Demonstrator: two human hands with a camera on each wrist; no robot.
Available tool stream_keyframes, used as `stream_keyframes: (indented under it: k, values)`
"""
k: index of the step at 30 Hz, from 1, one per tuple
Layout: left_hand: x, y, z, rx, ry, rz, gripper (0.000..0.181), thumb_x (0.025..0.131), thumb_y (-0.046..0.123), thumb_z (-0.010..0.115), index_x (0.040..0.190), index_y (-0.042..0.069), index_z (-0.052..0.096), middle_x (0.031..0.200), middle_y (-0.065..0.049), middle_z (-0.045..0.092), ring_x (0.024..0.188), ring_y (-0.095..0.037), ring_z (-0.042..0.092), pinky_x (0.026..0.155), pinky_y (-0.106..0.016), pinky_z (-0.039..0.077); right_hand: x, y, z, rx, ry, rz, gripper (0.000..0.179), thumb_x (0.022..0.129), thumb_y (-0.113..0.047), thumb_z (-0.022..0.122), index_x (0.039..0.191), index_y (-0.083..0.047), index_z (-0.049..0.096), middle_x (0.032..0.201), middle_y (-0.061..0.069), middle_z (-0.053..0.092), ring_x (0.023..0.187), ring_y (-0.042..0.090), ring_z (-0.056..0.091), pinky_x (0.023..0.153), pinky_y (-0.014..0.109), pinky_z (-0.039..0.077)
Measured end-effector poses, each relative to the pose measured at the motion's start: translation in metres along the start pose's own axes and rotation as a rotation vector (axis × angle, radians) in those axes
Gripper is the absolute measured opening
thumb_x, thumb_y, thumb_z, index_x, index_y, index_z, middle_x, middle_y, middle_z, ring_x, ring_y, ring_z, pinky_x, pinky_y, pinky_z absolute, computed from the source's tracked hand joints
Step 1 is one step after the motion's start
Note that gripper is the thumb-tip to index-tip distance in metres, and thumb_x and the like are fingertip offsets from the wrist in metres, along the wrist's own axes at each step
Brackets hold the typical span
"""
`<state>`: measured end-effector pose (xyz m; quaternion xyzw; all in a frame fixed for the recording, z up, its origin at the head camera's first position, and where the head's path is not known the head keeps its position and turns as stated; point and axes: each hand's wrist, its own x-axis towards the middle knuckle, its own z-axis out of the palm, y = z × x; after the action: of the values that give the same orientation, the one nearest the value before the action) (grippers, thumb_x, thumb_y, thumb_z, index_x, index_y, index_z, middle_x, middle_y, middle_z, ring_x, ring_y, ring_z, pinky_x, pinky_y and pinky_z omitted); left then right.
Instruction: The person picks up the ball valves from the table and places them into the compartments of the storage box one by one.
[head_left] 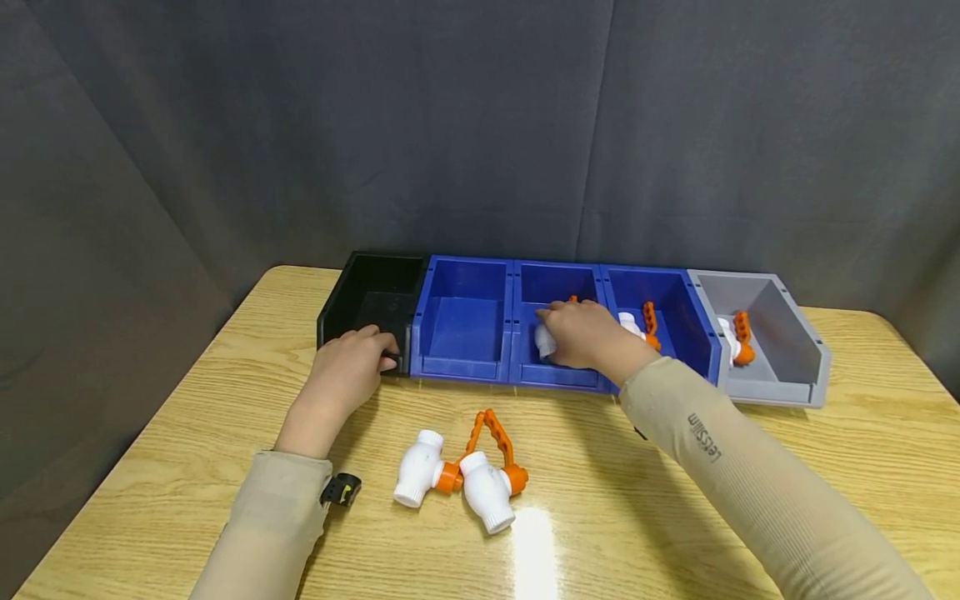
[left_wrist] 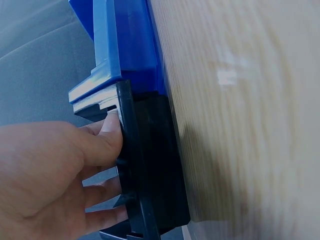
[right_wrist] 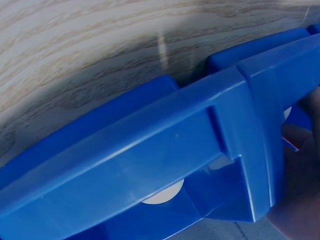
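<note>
My left hand (head_left: 348, 367) grips the front lip of the black bin (head_left: 386, 279) at the left end of the row. In the left wrist view the thumb (left_wrist: 112, 127) presses on the lip while the other fingers lie along the wall. My right hand (head_left: 585, 335) reaches into the middle blue bin (head_left: 555, 279) and holds a white ball valve (head_left: 544, 342), mostly covered by the hand. A bit of orange shows just beyond the knuckles. On the table in front lie two more white ball valves (head_left: 418, 468) (head_left: 487, 493) with orange handles, side by side.
The left blue bin (head_left: 465, 321) stands between the black bin and the middle one. To the right, another blue bin (head_left: 678, 325) and a grey bin (head_left: 780, 333) each contain a white valve with orange handle. A dark curtain (head_left: 465, 125) hangs behind the wooden table (head_left: 225, 400).
</note>
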<state>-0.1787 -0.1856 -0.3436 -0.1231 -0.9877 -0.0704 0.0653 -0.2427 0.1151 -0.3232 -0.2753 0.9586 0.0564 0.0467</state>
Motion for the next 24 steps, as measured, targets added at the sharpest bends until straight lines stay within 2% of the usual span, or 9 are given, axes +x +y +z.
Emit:
stream_keyframes:
  k: [9,20,24]
  values:
    - [0.0,-0.001,0.002,0.0,0.014,0.007,0.013,0.095,0.015,0.067,0.103,0.007,0.073,0.094,-0.008,0.064,0.093,-0.034,0.065,0.081,-0.049,0.052,-0.005,-0.003,-0.003,-0.031,0.001,-0.005,0.06,0.087,-0.022,0.075,0.139,0.0,0.054,0.139,0.021,0.054,0.125,0.042,0.052,0.103,0.055,0.041]
    - [0.0,-0.001,0.003,-0.003,0.018,0.01,0.012,0.095,0.014,0.067,0.103,0.007,0.073,0.094,-0.008,0.065,0.092,-0.033,0.065,0.081,-0.049,0.052,-0.015,-0.005,-0.006,-0.012,0.073,-0.034,0.049,0.089,-0.029,0.075,0.129,-0.004,0.063,0.131,0.018,0.059,0.115,0.04,0.058,0.096,0.053,0.046]
    - [0.001,-0.001,0.003,0.0,0.017,0.014,0.012,0.095,0.015,0.066,0.103,0.007,0.073,0.094,-0.008,0.065,0.091,-0.033,0.065,0.08,-0.049,0.052,-0.019,-0.007,-0.008,-0.01,0.097,-0.035,0.048,0.091,-0.031,0.073,0.129,-0.004,0.064,0.133,0.018,0.059,0.116,0.039,0.058,0.098,0.055,0.045]
